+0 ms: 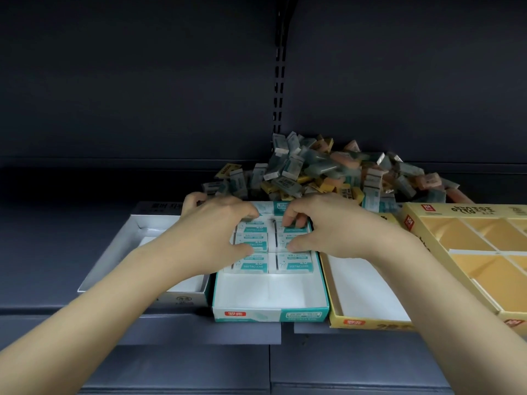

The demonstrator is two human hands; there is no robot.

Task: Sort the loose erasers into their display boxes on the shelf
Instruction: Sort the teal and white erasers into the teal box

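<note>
Teal display box: left hand and right hand curl over packed erasers, seemingly pinching them; loose pile at twelve o'clock.

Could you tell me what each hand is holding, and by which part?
Both the left hand and right hand pinch teal-labelled erasers by their edges inside the teal display box.

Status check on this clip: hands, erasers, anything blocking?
Left hand and right hand both gripping teal erasers in teal box. Front of box unfilled. Loose pile behind. Nothing blocking.

Hands on boxed teal erasers
</note>
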